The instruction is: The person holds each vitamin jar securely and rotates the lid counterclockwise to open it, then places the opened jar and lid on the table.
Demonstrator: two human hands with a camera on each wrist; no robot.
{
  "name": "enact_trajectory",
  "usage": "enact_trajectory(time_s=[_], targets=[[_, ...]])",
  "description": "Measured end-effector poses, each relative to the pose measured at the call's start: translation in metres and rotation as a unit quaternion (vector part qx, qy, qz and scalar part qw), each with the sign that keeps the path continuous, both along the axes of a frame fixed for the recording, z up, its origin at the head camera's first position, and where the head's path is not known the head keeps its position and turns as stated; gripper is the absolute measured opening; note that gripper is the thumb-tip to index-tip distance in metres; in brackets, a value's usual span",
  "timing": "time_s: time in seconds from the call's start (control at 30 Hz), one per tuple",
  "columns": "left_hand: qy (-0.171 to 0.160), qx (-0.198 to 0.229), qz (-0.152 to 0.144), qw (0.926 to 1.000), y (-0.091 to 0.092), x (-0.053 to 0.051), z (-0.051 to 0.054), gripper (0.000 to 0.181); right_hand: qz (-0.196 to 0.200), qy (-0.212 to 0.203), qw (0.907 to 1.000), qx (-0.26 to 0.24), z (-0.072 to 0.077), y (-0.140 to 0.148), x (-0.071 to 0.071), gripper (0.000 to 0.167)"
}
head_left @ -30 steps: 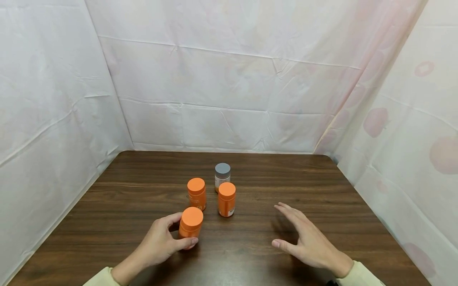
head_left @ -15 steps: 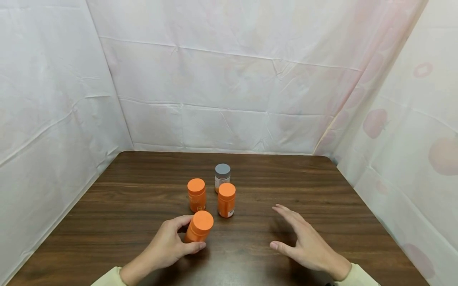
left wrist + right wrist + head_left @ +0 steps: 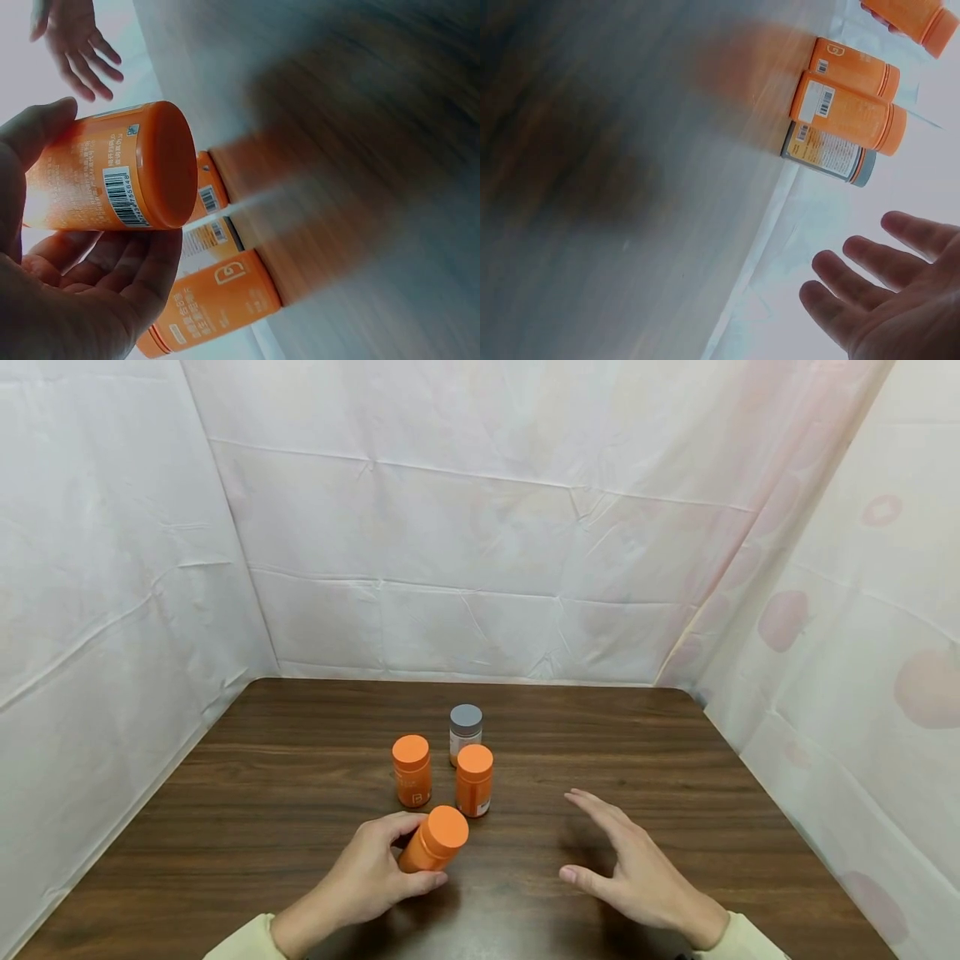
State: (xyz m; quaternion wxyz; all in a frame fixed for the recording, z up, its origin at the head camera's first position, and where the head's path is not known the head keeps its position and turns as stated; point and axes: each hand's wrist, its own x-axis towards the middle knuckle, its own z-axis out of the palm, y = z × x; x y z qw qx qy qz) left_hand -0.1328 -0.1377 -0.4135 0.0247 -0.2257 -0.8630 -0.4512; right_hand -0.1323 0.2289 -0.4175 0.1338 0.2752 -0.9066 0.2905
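My left hand (image 3: 375, 870) grips an orange bottle (image 3: 435, 841) with an orange lid, thumb on one side and fingers on the other. The bottle is tilted to the right, and the left wrist view shows its barcode side and its base lifted off the table. Beyond it, a second orange bottle (image 3: 412, 772) and a third orange bottle (image 3: 475, 781) stand upright. Behind the third one is a grey-lidded bottle (image 3: 466, 727), partly hidden. My right hand (image 3: 645, 877) hovers over the table at the right, its fingers spread and holding nothing.
The dark wood-grain table (image 3: 600, 735) has rounded far corners. Pale hanging sheets enclose it: a back sheet (image 3: 465, 527), a left sheet (image 3: 112, 593) and a right sheet (image 3: 847, 693) with faint red fruit prints.
My left hand has carried the orange bottle to the right and tipped it further over. The right hand has drifted slightly left. The three standing bottles have stayed put.
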Motion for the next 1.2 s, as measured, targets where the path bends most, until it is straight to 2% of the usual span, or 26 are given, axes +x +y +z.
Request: enact_trajectory(time_s=[0.3, 0.63, 0.9, 1.2], targets=[[0.017, -0.009, -0.004, 0.9998, 0.01, 0.0, 0.003, 0.046, 0.019, -0.009, 0.9998, 0.001, -0.002, -0.005, -0.001, 0.083], [0.036, -0.022, -0.013, 0.999, 0.023, -0.002, 0.003, 0.047, 0.028, -0.02, 0.9991, -0.024, -0.001, -0.014, -0.001, 0.081], [0.042, -0.029, -0.016, 0.9986, 0.031, -0.002, 0.003, 0.047, 0.039, -0.01, 0.9982, -0.045, 0.0, -0.026, -0.001, 0.081], [0.039, -0.059, -0.013, 0.9974, 0.038, -0.002, 0.002, 0.044, 0.049, -0.008, 0.997, -0.06, -0.002, -0.035, 0.0, 0.078]])
